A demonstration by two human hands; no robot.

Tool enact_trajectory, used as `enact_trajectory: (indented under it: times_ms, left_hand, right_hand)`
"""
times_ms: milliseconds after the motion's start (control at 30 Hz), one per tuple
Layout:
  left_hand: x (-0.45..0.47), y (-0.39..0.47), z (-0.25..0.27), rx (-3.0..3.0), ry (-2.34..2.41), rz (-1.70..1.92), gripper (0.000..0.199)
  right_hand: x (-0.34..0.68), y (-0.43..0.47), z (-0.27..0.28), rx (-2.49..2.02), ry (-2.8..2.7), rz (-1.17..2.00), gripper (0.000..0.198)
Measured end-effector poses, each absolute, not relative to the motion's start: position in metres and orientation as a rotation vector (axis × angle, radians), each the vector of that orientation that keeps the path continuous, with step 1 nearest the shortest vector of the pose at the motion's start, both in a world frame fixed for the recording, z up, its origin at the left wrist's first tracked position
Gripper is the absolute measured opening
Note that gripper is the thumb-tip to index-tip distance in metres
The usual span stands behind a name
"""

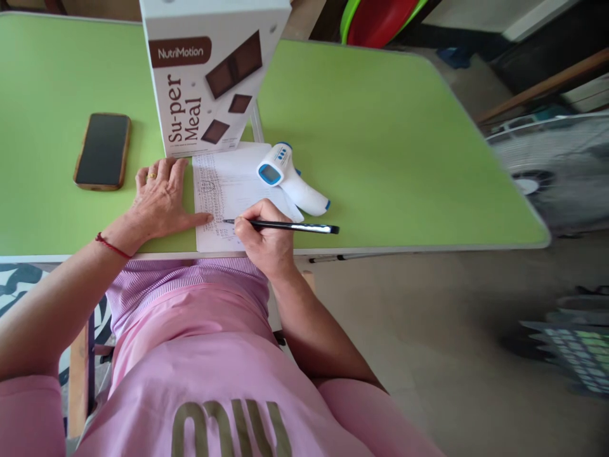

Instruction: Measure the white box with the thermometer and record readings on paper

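Note:
A sheet of paper [233,171] with rows of handwriting lies near the table's front edge. My right hand [269,244] grips a black pen [299,226], its tip at the lower part of the writing. My left hand [162,200] is spread flat on the table, the thumb reaching over the paper's left edge. On the paper's right side rests a white and blue infrared thermometer [304,190], its handle extending onto the table. Directly behind the paper stands a white NutriMotion box [190,89], close to my left fingertips.
A smartphone [102,152] in a brown case lies left of my left hand on the green table [380,152]. Beyond the table's right end stands a fan [547,171]. Red and green basins [380,22] show behind the far edge, and a patterned basket [578,355] sits at the lower right.

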State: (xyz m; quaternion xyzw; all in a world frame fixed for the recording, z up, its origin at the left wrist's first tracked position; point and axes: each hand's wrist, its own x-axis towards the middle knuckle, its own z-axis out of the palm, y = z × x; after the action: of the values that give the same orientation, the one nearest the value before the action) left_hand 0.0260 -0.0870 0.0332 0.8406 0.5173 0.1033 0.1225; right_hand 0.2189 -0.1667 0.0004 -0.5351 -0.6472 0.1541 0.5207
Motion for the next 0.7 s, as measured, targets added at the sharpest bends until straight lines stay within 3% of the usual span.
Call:
enact_trajectory:
  times_ms: [700]
  left_hand:
    - [0.0266, -0.0866, 0.0335, 2.474, 1.506, 0.312, 0.101]
  right_hand:
    - [0.2183, -0.1677, -0.0034, -1.28, -1.526, 0.368, 0.013]
